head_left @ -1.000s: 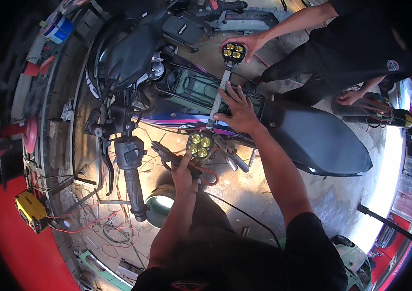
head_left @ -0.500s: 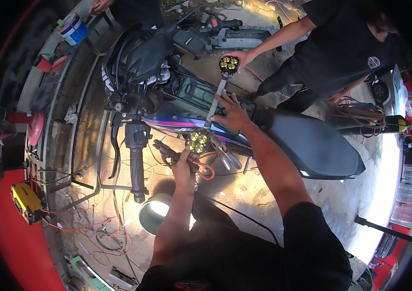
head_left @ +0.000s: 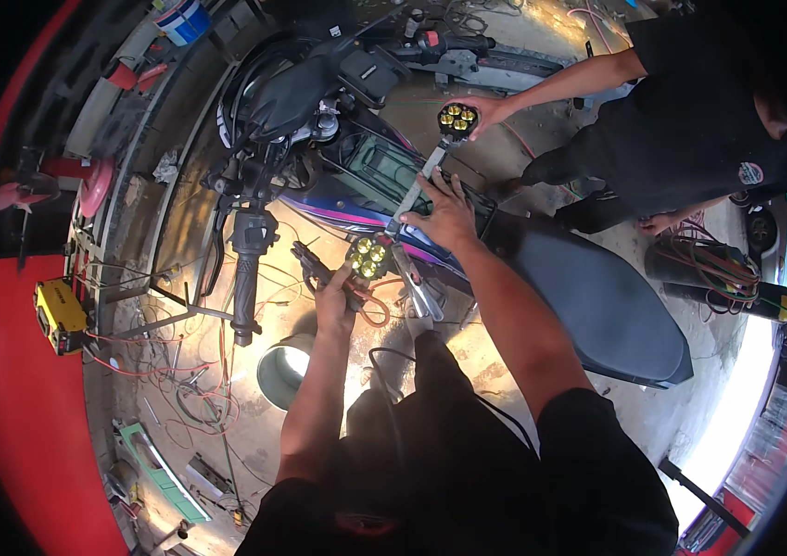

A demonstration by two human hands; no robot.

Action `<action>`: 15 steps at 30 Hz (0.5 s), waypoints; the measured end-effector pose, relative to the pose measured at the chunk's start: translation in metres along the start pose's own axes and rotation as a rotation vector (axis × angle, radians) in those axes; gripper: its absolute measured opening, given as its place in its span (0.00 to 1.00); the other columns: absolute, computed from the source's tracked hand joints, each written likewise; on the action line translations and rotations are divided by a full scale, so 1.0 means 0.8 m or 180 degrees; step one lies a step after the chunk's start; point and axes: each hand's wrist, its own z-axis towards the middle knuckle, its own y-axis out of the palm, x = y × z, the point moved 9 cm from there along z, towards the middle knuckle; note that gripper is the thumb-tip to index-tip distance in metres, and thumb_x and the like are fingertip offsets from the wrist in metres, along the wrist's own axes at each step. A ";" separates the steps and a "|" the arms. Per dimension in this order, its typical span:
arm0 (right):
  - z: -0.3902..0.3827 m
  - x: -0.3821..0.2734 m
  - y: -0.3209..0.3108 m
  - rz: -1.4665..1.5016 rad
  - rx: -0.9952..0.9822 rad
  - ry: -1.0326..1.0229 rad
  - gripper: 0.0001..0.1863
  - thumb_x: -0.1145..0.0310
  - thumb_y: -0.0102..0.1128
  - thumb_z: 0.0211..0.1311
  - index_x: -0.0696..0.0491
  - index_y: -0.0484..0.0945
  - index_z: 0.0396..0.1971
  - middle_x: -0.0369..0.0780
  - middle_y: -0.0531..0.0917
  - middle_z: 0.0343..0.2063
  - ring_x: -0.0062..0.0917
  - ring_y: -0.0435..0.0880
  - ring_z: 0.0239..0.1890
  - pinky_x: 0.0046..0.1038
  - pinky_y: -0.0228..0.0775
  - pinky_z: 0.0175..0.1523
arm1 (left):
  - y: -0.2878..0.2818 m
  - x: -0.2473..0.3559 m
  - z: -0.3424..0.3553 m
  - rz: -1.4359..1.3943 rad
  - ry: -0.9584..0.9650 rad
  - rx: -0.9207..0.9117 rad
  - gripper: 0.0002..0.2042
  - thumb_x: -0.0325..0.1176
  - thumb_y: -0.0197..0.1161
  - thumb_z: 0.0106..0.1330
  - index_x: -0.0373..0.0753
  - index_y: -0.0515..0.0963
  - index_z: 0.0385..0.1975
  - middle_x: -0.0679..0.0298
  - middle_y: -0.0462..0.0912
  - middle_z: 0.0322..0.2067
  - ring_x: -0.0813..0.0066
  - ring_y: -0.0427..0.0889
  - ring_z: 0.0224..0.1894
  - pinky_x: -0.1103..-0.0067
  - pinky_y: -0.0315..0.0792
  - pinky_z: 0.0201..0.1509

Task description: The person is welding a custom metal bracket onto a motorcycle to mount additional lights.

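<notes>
Our right hand [head_left: 449, 218] lies spread, palm down, with fingers over a grey metal bar [head_left: 432, 162], seemingly to steady it across the uncovered frame of a motorcycle [head_left: 588, 287]. At the bar's near end sits a near lamp [head_left: 368, 257] with four yellow lenses. Our left hand [head_left: 333, 298] curls around a dark tool [head_left: 309, 263] beside this lamp, perhaps to keep both within reach; we cannot tell how its hidden fingers close underneath. At the far end, a co-worker's hand [head_left: 488, 111] grips a matching far lamp [head_left: 457, 120], presumably to stop that side tipping.
</notes>
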 end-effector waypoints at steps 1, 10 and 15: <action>-0.002 -0.003 -0.002 0.0011 -0.0016 0.0031 0.51 0.35 0.71 0.47 0.32 0.61 0.73 0.33 0.52 0.77 0.43 0.45 0.78 0.58 0.49 0.73 | -0.004 0.000 -0.002 0.0064 -0.0073 0.0056 0.09 0.29 0.67 0.66 0.36 0.73 0.30 0.61 0.77 0.21 0.68 0.81 0.22 0.70 0.82 0.31; -0.009 -0.011 -0.012 0.0060 -0.0080 0.0142 0.49 0.37 0.71 0.49 0.33 0.62 0.72 0.33 0.52 0.77 0.41 0.44 0.79 0.56 0.49 0.74 | -0.092 0.072 -0.079 0.2775 0.0774 0.0979 0.17 0.43 0.64 0.70 0.32 0.74 0.37 0.57 0.82 0.26 0.68 0.83 0.27 0.71 0.75 0.33; -0.005 -0.004 -0.009 -0.0039 -0.0011 0.0050 0.50 0.36 0.71 0.48 0.35 0.63 0.72 0.33 0.52 0.77 0.41 0.46 0.78 0.54 0.52 0.73 | -0.102 0.093 -0.198 0.3731 0.1083 0.1012 0.18 0.41 0.64 0.69 0.29 0.72 0.40 0.57 0.79 0.22 0.66 0.80 0.26 0.69 0.74 0.36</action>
